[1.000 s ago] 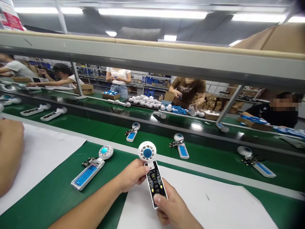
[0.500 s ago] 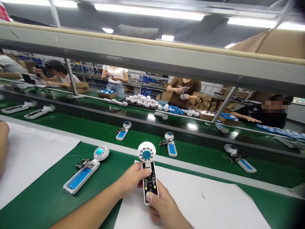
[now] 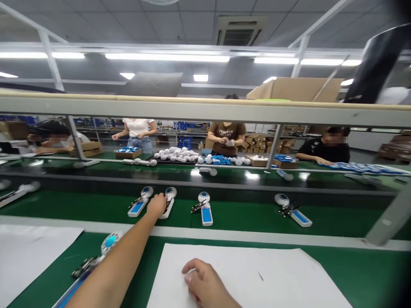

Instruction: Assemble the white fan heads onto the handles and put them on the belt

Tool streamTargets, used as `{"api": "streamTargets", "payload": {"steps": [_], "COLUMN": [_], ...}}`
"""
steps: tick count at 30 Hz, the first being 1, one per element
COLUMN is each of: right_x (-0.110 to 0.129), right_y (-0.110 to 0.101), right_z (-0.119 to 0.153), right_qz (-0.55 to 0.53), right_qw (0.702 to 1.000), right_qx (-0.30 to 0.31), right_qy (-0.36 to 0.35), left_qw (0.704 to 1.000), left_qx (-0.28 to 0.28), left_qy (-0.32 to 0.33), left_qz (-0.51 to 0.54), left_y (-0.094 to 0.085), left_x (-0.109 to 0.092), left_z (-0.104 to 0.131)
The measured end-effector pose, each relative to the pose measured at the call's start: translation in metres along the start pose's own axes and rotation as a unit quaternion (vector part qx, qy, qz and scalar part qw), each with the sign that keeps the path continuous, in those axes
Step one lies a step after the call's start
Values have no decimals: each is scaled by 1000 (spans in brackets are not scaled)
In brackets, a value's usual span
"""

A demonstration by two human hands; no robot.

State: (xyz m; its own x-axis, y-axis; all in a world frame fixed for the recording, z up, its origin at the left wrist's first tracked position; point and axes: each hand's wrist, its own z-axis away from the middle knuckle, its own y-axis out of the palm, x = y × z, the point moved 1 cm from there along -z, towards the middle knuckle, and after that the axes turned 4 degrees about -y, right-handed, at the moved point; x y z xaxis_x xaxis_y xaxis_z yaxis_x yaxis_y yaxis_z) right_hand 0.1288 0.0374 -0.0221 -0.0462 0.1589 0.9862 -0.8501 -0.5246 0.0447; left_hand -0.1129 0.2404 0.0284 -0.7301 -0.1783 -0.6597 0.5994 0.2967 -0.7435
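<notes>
My left hand [image 3: 156,206] reaches out over the green belt, its fingers closed on the side of a white handheld fan [image 3: 168,205] with a round, blue-centred head and a dark circuit board in its handle. The hand covers part of the board. Just left of it lies another fan [image 3: 138,207], its board out beside a blue-lined handle. My right hand [image 3: 207,282] hovers empty over a white sheet [image 3: 257,265], fingers loosely bent and apart. Under my left forearm, partly hidden, is a nearer fan [image 3: 110,242] with its board hanging out to the side.
More opened fans lie on the belt, one in the middle [image 3: 206,214] and one to the right [image 3: 300,217]. A metal post [image 3: 390,214] rises at the right. Across the line are a pile of white fans [image 3: 176,154], cartons [image 3: 128,152] and several co-workers. A long shelf beam [image 3: 192,107] spans overhead.
The fan that both hands held has moved forward onto the belt with my left hand. My right hand has let go and stays near the sheet. The view has tilted up and levelled.
</notes>
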Motion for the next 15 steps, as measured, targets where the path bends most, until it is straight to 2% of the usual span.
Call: {"api": "streamTargets", "payload": {"steps": [3, 5, 7, 9, 11, 13, 15], "right_x": [2, 4, 4, 1, -3, -7, -11], "right_y": [-2, -3, -4, -4, -4, -5, -6], "right_z": [-4, -6, -5, -3, -3, -5, -8], "right_qz": [6, 0, -12, -27, -42, -55, -70], "right_qw": [1000, 1000, 1000, 999, 999, 997, 995], "right_qx": [-7, -13, -17, -21, -28, -36, -46], "right_qy": [6, 6, 1, -7, -20, -38, -57], "left_qw": [995, 984, 971, 964, 963, 964, 967], "left_qx": [8, 57, 122, 174, 203, 222, 234], "left_qy": [91, 157, 187, 171, 129, 81, 31], "left_qz": [-49, -68, -86, -106, -121, -120, -98], "left_y": [13, 31, 53, 74, 90, 99, 100], "left_x": [-16, -34, -51, -63, -70, -73, -75], "left_z": [-5, -5, -1, 5, 11, 17, 23]}}
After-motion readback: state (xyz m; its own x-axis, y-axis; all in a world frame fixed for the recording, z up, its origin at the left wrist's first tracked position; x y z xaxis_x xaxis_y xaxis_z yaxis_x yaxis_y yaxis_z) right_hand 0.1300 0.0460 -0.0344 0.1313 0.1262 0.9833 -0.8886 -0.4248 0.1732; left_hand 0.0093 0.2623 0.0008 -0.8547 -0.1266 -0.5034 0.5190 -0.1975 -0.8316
